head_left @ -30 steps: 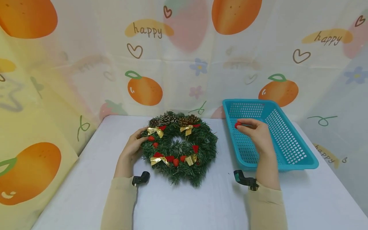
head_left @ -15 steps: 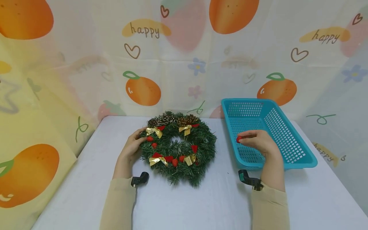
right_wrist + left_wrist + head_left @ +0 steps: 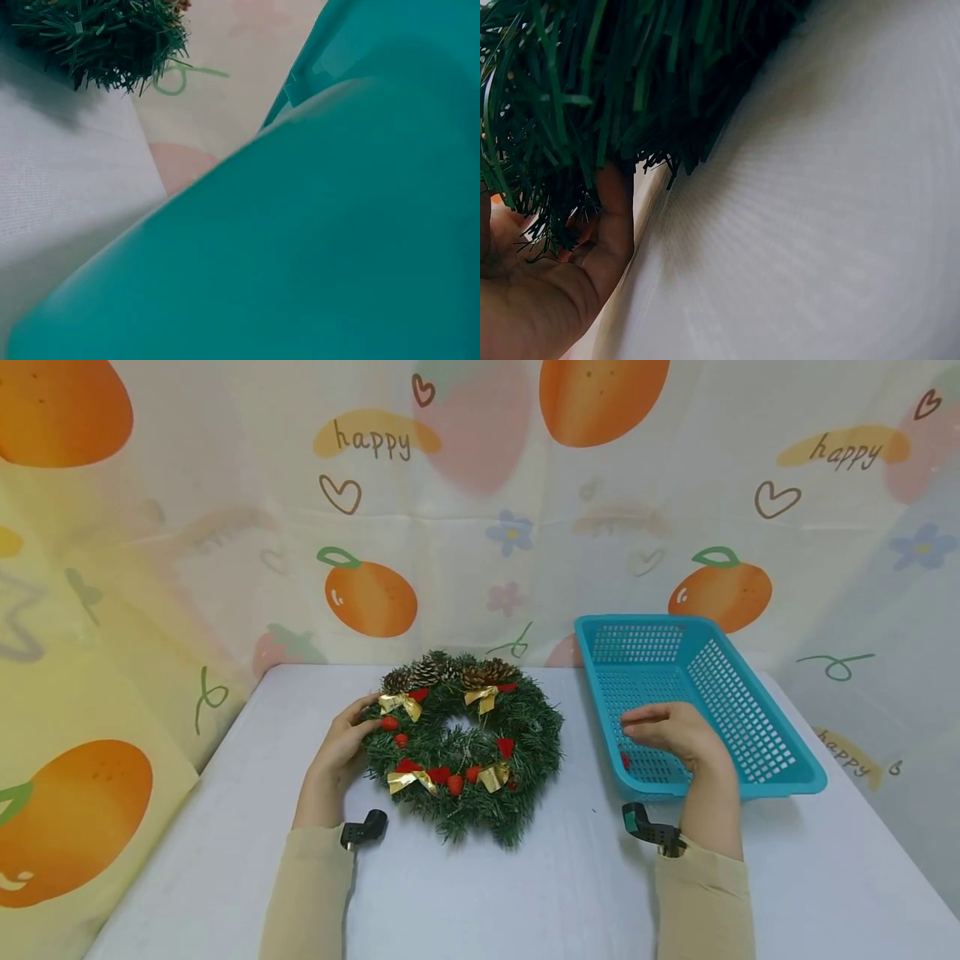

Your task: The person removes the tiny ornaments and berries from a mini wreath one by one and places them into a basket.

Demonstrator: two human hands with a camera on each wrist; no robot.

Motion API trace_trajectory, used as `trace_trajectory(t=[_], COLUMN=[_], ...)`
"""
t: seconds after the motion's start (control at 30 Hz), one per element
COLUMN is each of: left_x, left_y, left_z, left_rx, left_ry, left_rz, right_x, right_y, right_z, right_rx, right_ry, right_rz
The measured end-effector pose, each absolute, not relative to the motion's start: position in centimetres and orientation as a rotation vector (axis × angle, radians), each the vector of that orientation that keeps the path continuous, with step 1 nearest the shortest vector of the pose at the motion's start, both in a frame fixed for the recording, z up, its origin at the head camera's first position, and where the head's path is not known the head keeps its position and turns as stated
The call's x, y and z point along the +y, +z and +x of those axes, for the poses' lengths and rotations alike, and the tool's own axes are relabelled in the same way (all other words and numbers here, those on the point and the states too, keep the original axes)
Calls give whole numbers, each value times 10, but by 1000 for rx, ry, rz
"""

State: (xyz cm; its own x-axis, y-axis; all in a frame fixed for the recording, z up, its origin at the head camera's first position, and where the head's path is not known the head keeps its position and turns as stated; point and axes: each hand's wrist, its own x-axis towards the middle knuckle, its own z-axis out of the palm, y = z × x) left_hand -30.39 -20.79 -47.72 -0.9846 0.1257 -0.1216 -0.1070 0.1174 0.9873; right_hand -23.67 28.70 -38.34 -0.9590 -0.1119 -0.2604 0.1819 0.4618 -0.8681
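Note:
A green Christmas wreath (image 3: 536,727) with pine cones, gold bows and red berries lies on the white table. My left hand (image 3: 341,750) grips its left edge, thumb near a red berry (image 3: 389,723); in the left wrist view its fingers curl in among the green needles (image 3: 652,82). My right hand (image 3: 675,732) hovers inside the blue plastic basket (image 3: 783,791), fingers fairly straight and holding nothing. Below the fingertips, a small red ball-like piece (image 3: 625,761) shows in the basket near its left wall. In the right wrist view, the basket wall hides the right hand.
The basket stands on the right side of the white-covered table (image 3: 495,902). Behind the table hangs a printed cloth (image 3: 465,568) with oranges and hearts. A small dark speck (image 3: 594,811) lies on the table between wreath and basket.
My right hand moved down into the basket with the small red piece pinched, then let it go; the piece now lies lower in the basket. The left hand keeps its grip on the wreath.

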Motion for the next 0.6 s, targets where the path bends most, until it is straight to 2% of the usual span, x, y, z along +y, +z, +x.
trace_trajectory(t=[0.6], left_x=[-208], left_y=[-480], left_z=[-304], left_rx=[2112], left_ry=[2055], left_rz=[-15], right_x=[283], right_y=[-379], right_z=[-237], right_rx=[2376], right_ry=[-1691], right_rz=[-26])
